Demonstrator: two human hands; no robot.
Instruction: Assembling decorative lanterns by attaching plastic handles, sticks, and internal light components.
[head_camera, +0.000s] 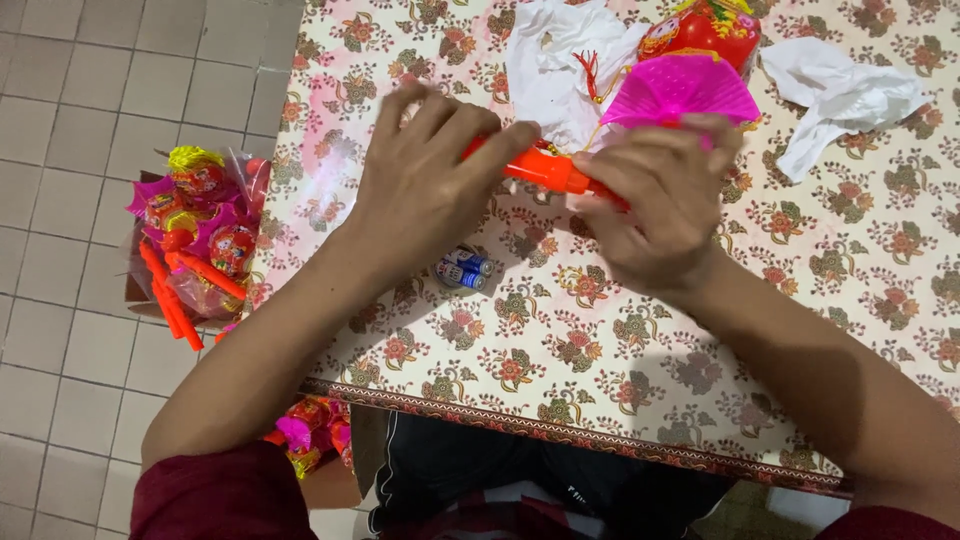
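My left hand (428, 185) and my right hand (655, 205) both grip an orange plastic handle (545, 170) that lies across the flower-patterned tablecloth (560, 340). The handle belongs to a toy lantern with a pink pleated fan part (680, 92) and a red round body (705, 30) at the table's far side. Two small blue-and-white batteries (462, 270) lie on the cloth just below my left hand.
Crumpled white wrapping (555, 70) lies behind the handle, with another white piece (840, 100) at the far right. On the tiled floor to the left stands a box of similar lanterns (195, 245). More lanterns (310, 435) sit under the table's near edge.
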